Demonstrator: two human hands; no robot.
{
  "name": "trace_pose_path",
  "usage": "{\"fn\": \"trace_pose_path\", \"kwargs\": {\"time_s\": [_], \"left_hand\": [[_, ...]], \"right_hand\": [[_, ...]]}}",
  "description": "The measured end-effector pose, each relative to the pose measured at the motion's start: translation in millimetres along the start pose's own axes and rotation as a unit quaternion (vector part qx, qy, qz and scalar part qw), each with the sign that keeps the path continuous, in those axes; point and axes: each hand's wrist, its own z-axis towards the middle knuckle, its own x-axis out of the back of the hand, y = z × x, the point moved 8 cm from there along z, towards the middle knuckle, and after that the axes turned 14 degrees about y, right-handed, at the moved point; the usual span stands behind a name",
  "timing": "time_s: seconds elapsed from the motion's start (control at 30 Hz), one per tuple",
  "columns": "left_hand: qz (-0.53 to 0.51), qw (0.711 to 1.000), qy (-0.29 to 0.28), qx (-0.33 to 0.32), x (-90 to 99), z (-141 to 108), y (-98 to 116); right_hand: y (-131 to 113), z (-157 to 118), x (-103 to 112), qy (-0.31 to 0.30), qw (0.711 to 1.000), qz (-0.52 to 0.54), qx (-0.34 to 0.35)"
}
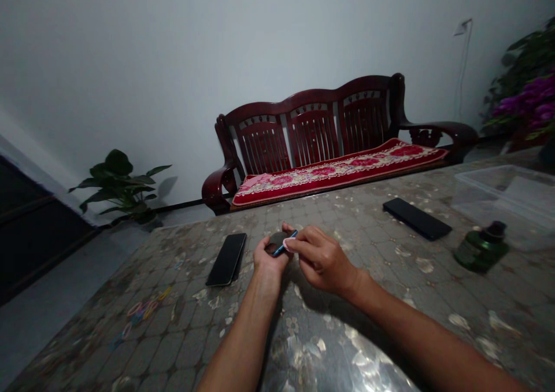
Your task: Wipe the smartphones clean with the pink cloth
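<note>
My left hand [267,260] is wrapped round a phone [278,250] with a blue edge, held tilted above the table. The phone's dark face is partly hidden by my fingers. Pinched in my right hand [321,258] is a small pinkish-white pad [288,244], which touches the phone's blue edge. To the left of my hands lies a black phone [226,259], flat on the table. Another dark phone [416,218] rests farther off to the right.
A green pump bottle [481,247] and a clear plastic box [503,198] stand at the right of the patterned table [182,346]. Several colourful bands [147,309] lie at the left. Beyond the table's far edge is a wooden bench [310,114] with a red cover.
</note>
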Motion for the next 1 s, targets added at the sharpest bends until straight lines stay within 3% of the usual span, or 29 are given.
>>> {"fn": "trace_pose_path", "kwargs": {"time_s": [0.23, 0.4, 0.57, 1.0], "left_hand": [[-0.015, 0.999, -0.012, 0.026, -3.4, -7, -3], [-0.015, 1.0, 0.01, 0.013, -1.1, -7, 0], [-0.026, 0.999, -0.016, 0.024, -3.9, -6, -1], [-0.014, 1.0, 0.005, -0.018, -0.8, -4, 3]], "right_hand": [[8, 1, 6, 0.019, 1.0, -0.015, -0.017], [-2, 1, 2, -0.006, 1.0, 0.011, 0.002], [2, 2, 4, 0.006, 1.0, -0.005, -0.018], [1, 2, 3, -0.011, 1.0, -0.003, -0.017]]}}
